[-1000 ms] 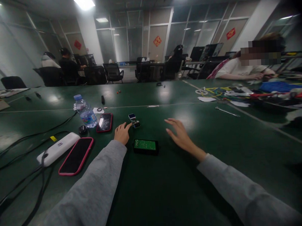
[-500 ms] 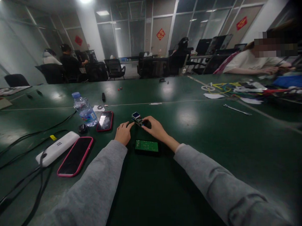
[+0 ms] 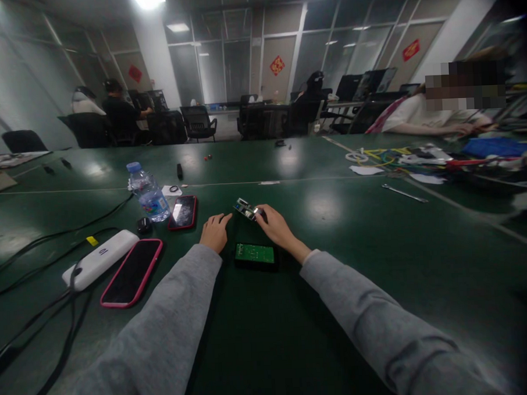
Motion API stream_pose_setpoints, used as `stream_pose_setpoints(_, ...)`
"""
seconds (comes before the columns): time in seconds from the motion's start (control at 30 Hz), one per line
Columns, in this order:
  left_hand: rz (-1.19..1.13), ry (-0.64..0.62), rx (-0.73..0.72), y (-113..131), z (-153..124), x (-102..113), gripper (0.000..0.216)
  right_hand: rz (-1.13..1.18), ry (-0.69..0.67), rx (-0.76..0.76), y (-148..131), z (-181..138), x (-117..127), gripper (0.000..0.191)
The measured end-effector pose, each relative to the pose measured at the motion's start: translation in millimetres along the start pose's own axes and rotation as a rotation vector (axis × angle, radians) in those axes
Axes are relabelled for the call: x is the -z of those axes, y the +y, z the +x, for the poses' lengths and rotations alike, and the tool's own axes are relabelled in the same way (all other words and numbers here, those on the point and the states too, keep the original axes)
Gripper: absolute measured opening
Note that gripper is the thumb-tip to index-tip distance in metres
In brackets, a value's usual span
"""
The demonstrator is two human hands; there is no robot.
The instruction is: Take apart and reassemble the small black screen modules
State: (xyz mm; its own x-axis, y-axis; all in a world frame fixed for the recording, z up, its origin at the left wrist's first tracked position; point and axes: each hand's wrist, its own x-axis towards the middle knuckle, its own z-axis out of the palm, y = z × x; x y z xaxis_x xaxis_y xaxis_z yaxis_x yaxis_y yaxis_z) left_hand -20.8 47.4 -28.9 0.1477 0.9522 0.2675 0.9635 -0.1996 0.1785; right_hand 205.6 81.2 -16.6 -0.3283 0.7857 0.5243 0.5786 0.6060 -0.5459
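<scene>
My right hand (image 3: 271,223) pinches a small circuit board (image 3: 245,209) by its right end, tilted above the table. Small components show on the board's visible side. To its left, my left hand (image 3: 215,230) rests with fingers stretched out and apart, holding nothing; its index finger points toward the board across a small gap. Nearer to me, between my forearms, lies a green circuit board in a black case (image 3: 255,254). Just beyond my left hand is a phone with a red edge (image 3: 183,212).
On the left are a water bottle (image 3: 148,194), a white power bank (image 3: 101,260), a pink-cased phone (image 3: 131,273) and black cables (image 3: 72,322). A metal wrench (image 3: 404,193) lies to the right. Tangled wires (image 3: 388,157) lie farther back, near a seated person (image 3: 430,117).
My right hand has turned the small circuit board and shifted slightly right, so its small screen no longer shows. My left hand has come apart from it.
</scene>
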Motion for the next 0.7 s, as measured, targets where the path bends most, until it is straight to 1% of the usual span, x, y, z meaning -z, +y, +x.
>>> stream_pose_setpoints(0.17, -0.010, -0.006, 0.008, -0.7, 1.0, -0.1, 0.058, -0.046, -0.004, -0.011, 10.7, 0.4, -4.0, 0.028)
stream_pose_setpoints(0.3, -0.021, -0.034, 0.020, 1.1, 0.2, 3.4, 0.057, -0.066, 0.029, 0.010, 15.7, 1.9, -7.7, 0.029)
stream_pose_setpoints(0.4, -0.019, -0.039, 0.026, 2.8, -0.7, 5.7, 0.056, -0.054, 0.046, -0.002, 17.0, 2.1, -8.0, 0.029)
stream_pose_setpoints(0.53, -0.008, -0.030, 0.025, 3.6, -1.4, 6.3, 0.056, -0.008, 0.083, -0.077, 19.8, 2.1, -6.9, 0.029)
stream_pose_setpoints(0.7, 0.004, -0.028, 0.007, 2.9, -1.6, 5.8, 0.057, -0.029, 0.118, -0.244, 28.4, 3.9, -6.1, 0.027)
